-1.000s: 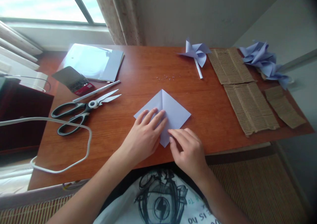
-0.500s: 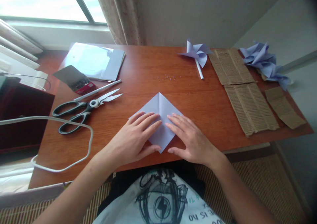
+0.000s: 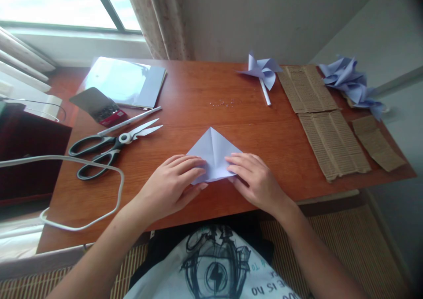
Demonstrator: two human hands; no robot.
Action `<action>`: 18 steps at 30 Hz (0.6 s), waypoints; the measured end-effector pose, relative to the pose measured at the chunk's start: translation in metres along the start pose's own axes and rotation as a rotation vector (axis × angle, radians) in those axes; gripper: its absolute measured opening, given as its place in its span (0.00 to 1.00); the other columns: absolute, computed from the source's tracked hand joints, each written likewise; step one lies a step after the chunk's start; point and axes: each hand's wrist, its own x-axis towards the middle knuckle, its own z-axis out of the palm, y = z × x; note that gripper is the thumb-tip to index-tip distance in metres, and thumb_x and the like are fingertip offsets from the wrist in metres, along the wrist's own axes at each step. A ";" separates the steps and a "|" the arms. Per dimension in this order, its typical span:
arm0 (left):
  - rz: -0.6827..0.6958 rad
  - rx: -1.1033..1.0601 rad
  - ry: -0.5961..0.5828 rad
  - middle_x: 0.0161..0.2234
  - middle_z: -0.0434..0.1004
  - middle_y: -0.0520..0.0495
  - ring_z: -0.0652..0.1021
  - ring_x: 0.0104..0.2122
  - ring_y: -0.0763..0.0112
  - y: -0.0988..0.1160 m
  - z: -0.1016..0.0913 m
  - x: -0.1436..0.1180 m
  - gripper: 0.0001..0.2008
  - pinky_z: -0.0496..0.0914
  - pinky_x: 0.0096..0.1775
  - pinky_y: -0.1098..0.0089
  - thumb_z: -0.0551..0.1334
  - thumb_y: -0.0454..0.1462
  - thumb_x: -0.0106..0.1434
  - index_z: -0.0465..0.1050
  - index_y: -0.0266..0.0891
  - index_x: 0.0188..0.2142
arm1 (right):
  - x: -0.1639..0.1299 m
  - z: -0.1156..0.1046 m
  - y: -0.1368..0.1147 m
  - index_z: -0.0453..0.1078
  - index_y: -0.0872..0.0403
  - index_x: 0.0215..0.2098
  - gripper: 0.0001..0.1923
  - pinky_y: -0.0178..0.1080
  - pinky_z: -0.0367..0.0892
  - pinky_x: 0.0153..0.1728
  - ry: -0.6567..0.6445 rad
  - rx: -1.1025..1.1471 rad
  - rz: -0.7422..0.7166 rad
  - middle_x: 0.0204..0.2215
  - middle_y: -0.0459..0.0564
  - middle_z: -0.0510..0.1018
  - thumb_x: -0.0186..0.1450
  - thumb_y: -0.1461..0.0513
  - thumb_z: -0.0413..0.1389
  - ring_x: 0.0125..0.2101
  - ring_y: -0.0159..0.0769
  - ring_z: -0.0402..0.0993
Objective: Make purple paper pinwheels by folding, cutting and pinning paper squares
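A pale lilac sheet of paper [image 3: 213,151] with a crease down its middle lies before me on the table, one corner pointing away. Its near edge now runs roughly straight across and looks slightly raised. My left hand [image 3: 176,178] grips the left side, fingers on top and thumb at the near edge. On the right side, my right hand [image 3: 253,175] has its fingers over the paper and its thumb tucked below the near edge. The paper's left and right corners are hidden under my fingers.
Scissors [image 3: 115,145] lie partly open at left, beside a white paper stick [image 3: 130,120], a small open box [image 3: 99,107] and a glossy packet [image 3: 119,81]. A white cable [image 3: 120,184] loops nearby. A paper pinwheel [image 3: 264,72], corrugated cardboard [image 3: 333,140] and crumpled-looking folded paper [image 3: 346,79] are at right.
The near corner, which pointed toward me, no longer shows; the near edge now runs across. My thumbs have moved up to that edge, and both hands hold the paper's sides.
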 end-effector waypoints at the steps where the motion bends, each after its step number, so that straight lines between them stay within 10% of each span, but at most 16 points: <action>1: 0.001 -0.009 0.007 0.53 0.80 0.42 0.78 0.53 0.59 0.000 0.000 0.000 0.10 0.71 0.55 0.58 0.61 0.39 0.69 0.75 0.41 0.48 | 0.000 0.001 0.000 0.75 0.52 0.45 0.08 0.53 0.69 0.58 0.024 0.013 0.008 0.53 0.54 0.81 0.69 0.66 0.56 0.57 0.46 0.74; 12: -0.247 -0.128 0.206 0.43 0.83 0.43 0.82 0.42 0.64 0.007 0.006 -0.005 0.09 0.76 0.46 0.68 0.59 0.35 0.68 0.74 0.39 0.46 | 0.003 0.002 -0.007 0.76 0.52 0.42 0.07 0.40 0.77 0.40 0.244 0.139 0.252 0.36 0.51 0.85 0.70 0.60 0.56 0.37 0.42 0.83; 18: -0.317 0.005 0.270 0.56 0.76 0.38 0.80 0.50 0.62 0.024 0.012 -0.001 0.22 0.76 0.50 0.65 0.59 0.35 0.69 0.64 0.36 0.61 | 0.016 0.003 -0.013 0.72 0.51 0.54 0.15 0.40 0.75 0.48 0.171 0.177 0.380 0.49 0.52 0.83 0.69 0.62 0.56 0.45 0.42 0.82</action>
